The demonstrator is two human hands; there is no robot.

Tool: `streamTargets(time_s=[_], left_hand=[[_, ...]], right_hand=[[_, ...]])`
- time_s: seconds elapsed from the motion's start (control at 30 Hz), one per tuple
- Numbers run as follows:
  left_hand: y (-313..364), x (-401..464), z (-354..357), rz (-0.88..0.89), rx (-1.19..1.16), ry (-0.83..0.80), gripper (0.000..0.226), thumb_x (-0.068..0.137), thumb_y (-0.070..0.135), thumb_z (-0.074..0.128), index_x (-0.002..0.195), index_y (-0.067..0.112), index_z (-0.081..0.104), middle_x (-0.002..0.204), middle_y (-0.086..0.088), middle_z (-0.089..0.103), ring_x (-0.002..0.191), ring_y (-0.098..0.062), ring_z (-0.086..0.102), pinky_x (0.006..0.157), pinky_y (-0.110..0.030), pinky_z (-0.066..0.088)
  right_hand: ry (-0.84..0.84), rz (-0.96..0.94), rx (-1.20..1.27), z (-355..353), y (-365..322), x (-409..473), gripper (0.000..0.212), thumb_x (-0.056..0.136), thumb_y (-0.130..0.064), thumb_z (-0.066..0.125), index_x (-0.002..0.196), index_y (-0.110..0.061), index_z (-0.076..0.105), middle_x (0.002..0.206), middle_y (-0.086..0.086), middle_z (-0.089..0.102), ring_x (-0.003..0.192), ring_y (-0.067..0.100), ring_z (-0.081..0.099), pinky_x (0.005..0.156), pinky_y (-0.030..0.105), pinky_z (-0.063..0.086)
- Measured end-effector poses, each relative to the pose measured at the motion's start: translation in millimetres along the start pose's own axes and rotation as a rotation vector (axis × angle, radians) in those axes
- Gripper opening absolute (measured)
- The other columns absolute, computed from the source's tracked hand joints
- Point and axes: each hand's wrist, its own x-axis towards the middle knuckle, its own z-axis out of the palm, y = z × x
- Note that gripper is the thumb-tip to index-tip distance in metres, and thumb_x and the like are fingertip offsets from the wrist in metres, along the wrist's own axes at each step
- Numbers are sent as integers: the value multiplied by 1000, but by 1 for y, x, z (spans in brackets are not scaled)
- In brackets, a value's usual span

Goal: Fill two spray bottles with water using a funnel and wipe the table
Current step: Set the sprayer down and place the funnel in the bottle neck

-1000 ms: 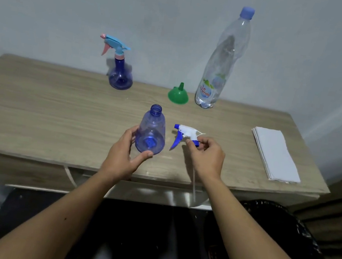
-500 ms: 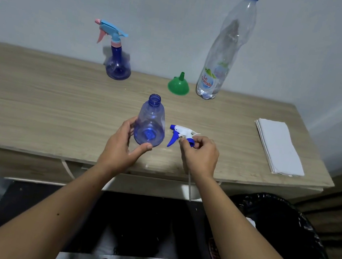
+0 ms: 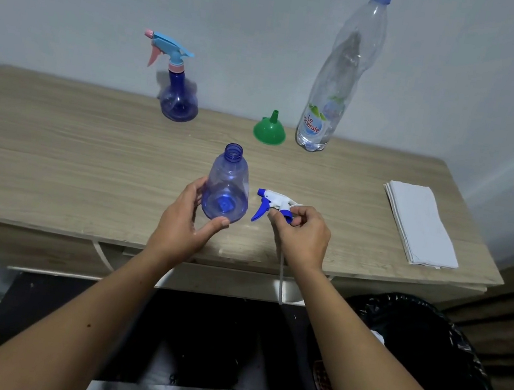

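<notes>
An uncapped blue spray bottle [image 3: 227,187] stands near the front of the wooden table [image 3: 73,152], and my left hand [image 3: 184,221] cups its base. Just to its right my right hand [image 3: 304,236] pinches the white and blue spray head [image 3: 272,203], whose thin tube hangs down past the table edge. A second blue spray bottle [image 3: 177,97] with a light-blue and pink head stands at the back by the wall. A green funnel [image 3: 269,130] rests upside down beside a tall clear water bottle [image 3: 337,83] with a blue cap.
A folded white cloth [image 3: 420,224] lies at the table's right end. A black-lined bin [image 3: 425,350] sits on the floor below the right side. The wall runs directly behind the table.
Both hands keep their hold and stay in place on the table. The view has shifted slightly, so the table objects sit a little lower and nearer in frame.
</notes>
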Motion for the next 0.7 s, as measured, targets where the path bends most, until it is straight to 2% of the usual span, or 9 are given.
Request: streamTargets(time_s=[0.1, 0.2, 0.3, 0.43, 0.5, 0.6, 0.7], left_hand=[[1, -1, 0, -5, -5, 3, 85, 84, 39, 89, 153, 36, 40, 143, 21, 61, 130, 5, 58, 111, -37, 53], [1, -2, 0, -12, -9, 2, 83, 84, 37, 89, 152, 36, 42, 143, 22, 61, 131, 5, 58, 111, -39, 52], [0, 0, 1, -46, -35, 25, 85, 82, 36, 91, 152, 35, 42, 144, 20, 61, 131, 4, 59, 113, -41, 52], [-2, 3, 1, -73, -68, 51, 87, 81, 37, 92, 152, 33, 43, 145, 16, 61, 131, -1, 61, 112, -43, 53], [-3, 4, 2, -64, -59, 47, 87, 82, 40, 91, 153, 31, 43, 146, 15, 60, 131, -1, 60, 111, -43, 53], [-8, 6, 2, -34, -57, 44, 87, 83, 48, 88, 155, 30, 42, 148, 14, 60, 134, -7, 60, 111, -47, 53], [-13, 8, 1, 1, -18, 16, 85, 88, 54, 79, 158, 30, 38, 150, 10, 59, 136, -12, 60, 108, -51, 53]], right_hand=[[9, -12, -2, -2, -3, -3, 39, 76, -44, 89, 100, -20, 70, 94, 3, 64, 85, 18, 61, 70, 24, 43], [58, -48, 21, -6, -11, -5, 46, 78, -44, 89, 110, -18, 69, 107, 1, 59, 93, 15, 58, 79, 25, 43], [96, -119, 76, -6, -28, 5, 46, 79, -42, 90, 112, -17, 69, 111, -2, 58, 92, 10, 55, 81, 23, 43], [24, -200, 147, 6, -57, 34, 51, 79, -42, 90, 118, -17, 68, 118, -5, 62, 91, 0, 58, 77, 10, 45], [-25, -236, 138, 17, -69, 53, 57, 79, -42, 91, 124, -18, 66, 123, -5, 63, 100, 6, 60, 85, 18, 49], [-91, -264, 113, 33, -82, 82, 69, 78, -38, 92, 135, -16, 61, 134, -3, 60, 110, 7, 57, 89, 15, 47], [-124, -249, 85, 46, -87, 108, 80, 77, -32, 94, 144, -13, 54, 142, 0, 56, 116, 5, 51, 100, 19, 44]])
